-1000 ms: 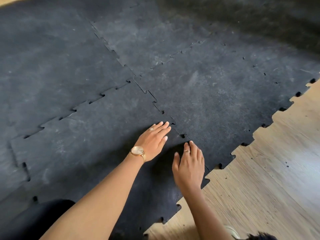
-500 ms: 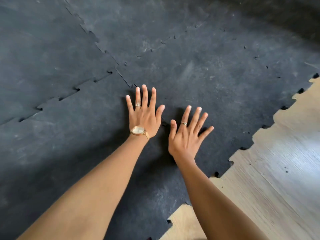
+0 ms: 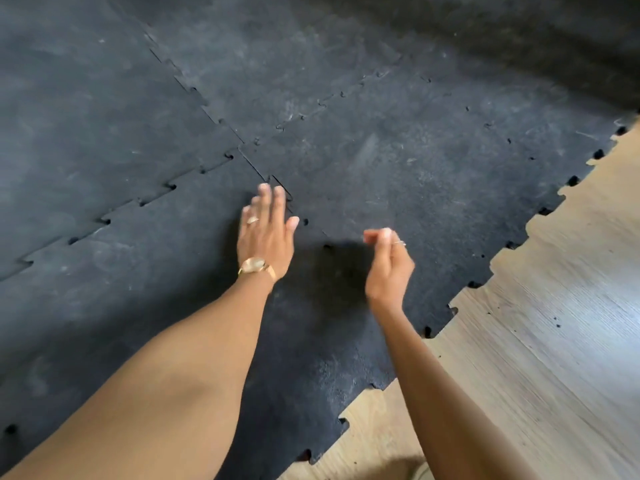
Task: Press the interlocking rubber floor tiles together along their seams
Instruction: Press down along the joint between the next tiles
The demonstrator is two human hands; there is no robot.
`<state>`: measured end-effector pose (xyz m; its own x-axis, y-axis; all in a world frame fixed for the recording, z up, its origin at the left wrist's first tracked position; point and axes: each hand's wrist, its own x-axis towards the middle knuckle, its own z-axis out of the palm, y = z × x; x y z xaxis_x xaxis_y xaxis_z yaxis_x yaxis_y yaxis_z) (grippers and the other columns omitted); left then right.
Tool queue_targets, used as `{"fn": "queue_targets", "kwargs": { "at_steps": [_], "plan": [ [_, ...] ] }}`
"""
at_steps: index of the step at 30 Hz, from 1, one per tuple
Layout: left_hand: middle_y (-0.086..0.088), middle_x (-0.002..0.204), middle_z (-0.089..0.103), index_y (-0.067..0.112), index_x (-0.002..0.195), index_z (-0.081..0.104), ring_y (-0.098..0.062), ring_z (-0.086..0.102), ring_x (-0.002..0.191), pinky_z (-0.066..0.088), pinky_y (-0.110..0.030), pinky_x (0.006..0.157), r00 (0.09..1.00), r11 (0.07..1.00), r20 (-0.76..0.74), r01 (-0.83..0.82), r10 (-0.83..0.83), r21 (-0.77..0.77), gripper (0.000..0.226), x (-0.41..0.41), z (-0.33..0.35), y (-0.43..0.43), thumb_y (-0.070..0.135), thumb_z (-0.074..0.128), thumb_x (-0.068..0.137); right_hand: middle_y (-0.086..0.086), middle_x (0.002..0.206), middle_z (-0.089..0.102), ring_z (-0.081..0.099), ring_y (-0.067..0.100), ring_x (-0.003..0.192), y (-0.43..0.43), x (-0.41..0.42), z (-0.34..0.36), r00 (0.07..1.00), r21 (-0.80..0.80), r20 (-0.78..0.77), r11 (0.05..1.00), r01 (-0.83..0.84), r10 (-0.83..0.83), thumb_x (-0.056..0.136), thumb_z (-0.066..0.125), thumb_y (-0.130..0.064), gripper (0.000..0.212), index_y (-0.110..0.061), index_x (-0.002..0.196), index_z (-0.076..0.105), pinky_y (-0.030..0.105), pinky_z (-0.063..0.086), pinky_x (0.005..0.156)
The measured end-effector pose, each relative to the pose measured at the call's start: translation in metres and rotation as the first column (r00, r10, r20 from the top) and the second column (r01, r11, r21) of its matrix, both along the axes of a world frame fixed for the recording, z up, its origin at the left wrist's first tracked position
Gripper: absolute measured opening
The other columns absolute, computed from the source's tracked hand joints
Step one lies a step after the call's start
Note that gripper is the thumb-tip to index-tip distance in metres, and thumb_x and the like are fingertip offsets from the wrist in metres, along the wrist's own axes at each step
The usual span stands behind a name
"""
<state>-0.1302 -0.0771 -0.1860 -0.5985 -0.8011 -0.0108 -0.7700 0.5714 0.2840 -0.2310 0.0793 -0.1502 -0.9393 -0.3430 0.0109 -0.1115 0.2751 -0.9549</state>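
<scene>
Black rubber floor tiles (image 3: 398, 174) cover the wooden floor (image 3: 554, 341) from 12 to 9 o'clock; four meet at a seam (image 3: 273, 183) near centre. Half a second ago both hands lay flat, fingers spread. Now the left hand (image 3: 265, 237) is tilted, fingers together, its grip empty by the seam; the right hand (image 3: 389, 268), at 3 o'clock of it, is raised, fingers curled loosely, holding nothing. Two rings, one watch (image 3: 255, 265).

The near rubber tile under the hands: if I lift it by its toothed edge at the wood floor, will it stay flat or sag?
The near tile would probably sag: it looks thin and lies flush on the wood floor. It is probably heavy for its thickness, being dense-looking rubber. Its teeth mesh with the neighbouring tile, so that seam would likely resist.
</scene>
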Motion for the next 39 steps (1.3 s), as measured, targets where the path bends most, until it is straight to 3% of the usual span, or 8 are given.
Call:
{"fn": "queue_targets", "kwargs": {
  "at_steps": [3,7,11,18,22,30,34,39],
  "plan": [
    [-0.025,0.157,0.009,0.005,0.151,0.014,-0.038,0.007,0.146,0.002,-0.058,0.116,0.881,0.881,0.035,-0.472,0.472,-0.013,0.071,0.035,-0.005,0.016,0.051,0.021,0.097,-0.004,0.037,0.036,0.032,0.015,0.029,0.007,-0.004,0.029,0.944,-0.399,0.272,0.915,-0.065,0.186,0.099,0.042,-0.046,0.063,-0.021,0.041,0.039,0.02,0.029,0.037],
    [-0.021,0.159,0.005,0.011,0.152,0.009,-0.035,0.0,0.147,-0.003,-0.064,0.112,0.894,0.901,0.116,-0.433,0.432,-0.024,0.071,0.028,-0.01,0.013,0.054,0.016,0.097,-0.008,0.036,0.021,0.016,0.007,0.033,-0.015,0.015,0.022,0.799,-0.521,0.323,0.8,-0.297,0.508,0.095,0.046,-0.045,0.065,-0.021,0.038,0.027,0.012,0.017,0.043],
    [-0.021,0.159,0.008,0.011,0.152,0.011,-0.036,0.003,0.147,-0.001,-0.064,0.113,0.881,0.889,0.121,-0.454,0.458,-0.057,0.07,0.031,-0.015,0.015,0.053,0.017,0.097,-0.005,0.042,0.018,0.014,0.009,0.041,-0.02,0.025,-0.013,0.778,-0.327,0.34,0.843,-0.428,0.528,0.09,0.045,-0.031,0.05,-0.02,0.045,0.029,0.023,0.008,0.044],
    [-0.02,0.159,0.007,0.012,0.152,0.01,-0.036,0.003,0.147,0.0,-0.065,0.113,0.869,0.879,0.129,-0.472,0.477,-0.069,0.069,0.028,-0.015,0.013,0.052,0.015,0.096,-0.01,0.039,0.022,0.016,0.007,0.036,-0.04,-0.007,0.002,0.728,-0.438,0.267,0.752,-0.492,0.631,0.096,0.05,-0.036,0.061,-0.022,0.042,0.024,0.015,0.016,0.043],
    [-0.02,0.159,0.01,0.012,0.152,0.01,-0.036,0.006,0.146,0.001,-0.065,0.113,0.88,0.889,0.127,-0.455,0.458,-0.055,0.07,0.027,-0.01,0.013,0.053,0.014,0.096,-0.005,0.042,0.018,0.014,0.009,0.043,-0.031,0.002,-0.02,0.797,-0.268,0.311,0.853,-0.448,0.517,0.091,0.053,-0.031,0.054,-0.02,0.047,0.024,0.022,0.011,0.045],
    [-0.023,0.156,0.019,0.01,0.151,0.016,-0.038,0.013,0.145,0.004,-0.065,0.112,0.877,0.886,0.12,-0.462,0.464,-0.044,0.071,0.028,-0.009,0.011,0.053,0.015,0.094,-0.008,0.038,0.021,0.017,0.008,0.034,-0.104,-0.009,0.022,0.681,-0.518,0.162,0.649,-0.557,0.714,0.097,0.05,-0.034,0.063,-0.019,0.042,0.023,0.014,0.019,0.043],
    [-0.022,0.156,0.021,0.011,0.151,0.017,-0.039,0.015,0.144,0.006,-0.066,0.112,0.879,0.886,0.118,-0.458,0.463,-0.066,0.069,0.027,-0.009,0.011,0.052,0.018,0.095,-0.004,0.044,0.025,0.018,0.012,0.042,-0.122,-0.004,-0.017,0.721,-0.282,0.217,0.749,-0.599,0.659,0.094,0.048,-0.031,0.065,-0.004,0.04,0.023,0.027,0.014,0.046],
    [-0.022,0.156,0.018,0.011,0.151,0.015,-0.039,0.011,0.145,0.006,-0.066,0.112,0.881,0.89,0.127,-0.451,0.456,-0.067,0.069,0.027,-0.006,0.012,0.051,0.02,0.095,-0.004,0.039,0.019,0.014,0.009,0.036,-0.133,-0.01,-0.009,0.662,-0.357,0.307,0.727,-0.586,0.684,0.095,0.048,-0.031,0.06,-0.014,0.043,0.021,0.016,0.014,0.041]
  ]
}}
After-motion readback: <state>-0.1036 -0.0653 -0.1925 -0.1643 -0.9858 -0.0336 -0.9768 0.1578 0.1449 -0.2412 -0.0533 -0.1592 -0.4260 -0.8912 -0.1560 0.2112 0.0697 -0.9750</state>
